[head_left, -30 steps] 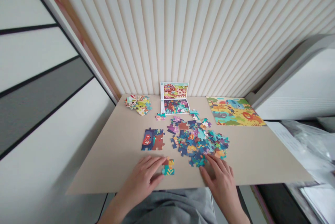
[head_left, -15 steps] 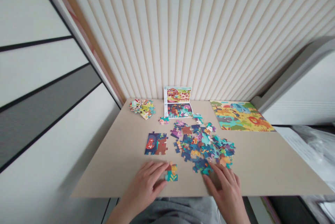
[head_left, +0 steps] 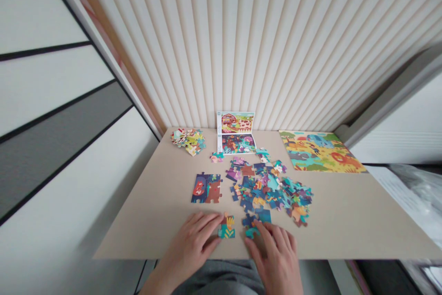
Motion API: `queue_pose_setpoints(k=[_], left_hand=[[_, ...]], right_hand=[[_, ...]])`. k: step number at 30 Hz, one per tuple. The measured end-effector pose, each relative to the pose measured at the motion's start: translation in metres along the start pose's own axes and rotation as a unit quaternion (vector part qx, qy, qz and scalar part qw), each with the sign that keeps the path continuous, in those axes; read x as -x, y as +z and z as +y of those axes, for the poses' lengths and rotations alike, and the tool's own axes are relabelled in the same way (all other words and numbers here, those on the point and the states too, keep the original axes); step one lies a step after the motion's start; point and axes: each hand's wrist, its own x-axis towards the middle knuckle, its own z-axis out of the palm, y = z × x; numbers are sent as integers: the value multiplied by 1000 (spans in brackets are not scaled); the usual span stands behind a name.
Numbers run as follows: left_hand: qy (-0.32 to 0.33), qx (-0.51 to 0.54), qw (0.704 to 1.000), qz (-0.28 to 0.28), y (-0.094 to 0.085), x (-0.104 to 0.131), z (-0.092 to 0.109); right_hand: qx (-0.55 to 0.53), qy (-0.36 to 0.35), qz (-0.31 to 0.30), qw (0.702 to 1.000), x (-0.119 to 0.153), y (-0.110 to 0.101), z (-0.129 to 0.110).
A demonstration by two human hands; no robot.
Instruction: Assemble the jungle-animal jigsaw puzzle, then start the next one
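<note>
My left hand (head_left: 195,235) lies on the table with its fingers stretched out, fingertips touching the left edge of a small joined block of jigsaw pieces (head_left: 227,228). That block shows yellow and teal leaves. To its right, my right hand (head_left: 274,249) has thumb and index finger on a teal jigsaw piece (head_left: 252,232). Dark blue pieces (head_left: 263,215) lie just beyond those fingertips, partly covered by the hand. Farther out sits a larger joined section (head_left: 206,188) with a red shape and a brown bear-like figure. A heap of loose pieces (head_left: 272,187) spreads to the right of it.
An opened picture card (head_left: 236,144) stands against the pleated screen (head_left: 228,46). A second pile of pieces (head_left: 189,140) is at the back left, and a finished animal puzzle (head_left: 319,151) at the back right. The table's front edge (head_left: 120,258) runs under my wrists.
My right hand has slid left, drawing several blue and teal pieces away from the heap toward the small block. The left hand has stayed in place.
</note>
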Motion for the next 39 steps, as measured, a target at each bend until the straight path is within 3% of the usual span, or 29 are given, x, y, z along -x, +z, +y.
queue_pose_setpoints(k=[6,14,18,32,39], left_hand=[[3,-1,1000,-11,0,0,0],[16,-11,1000,0,-4,-1,0],[14,-12,1000,-4,-2,0,-1],[10,-17,1000,5,0,1,-2],[7,-17,1000,0,-1,1,-1]], right_hand=[[-30,-12,-47,998,-1,-1,-7],[-7,64,-45,997,11,-19,42],[-12,49,-64,997,5,-19,56],[-82,36,-147,985,-16,-16,69],[-74,31,-129,988,-12,-18,72]])
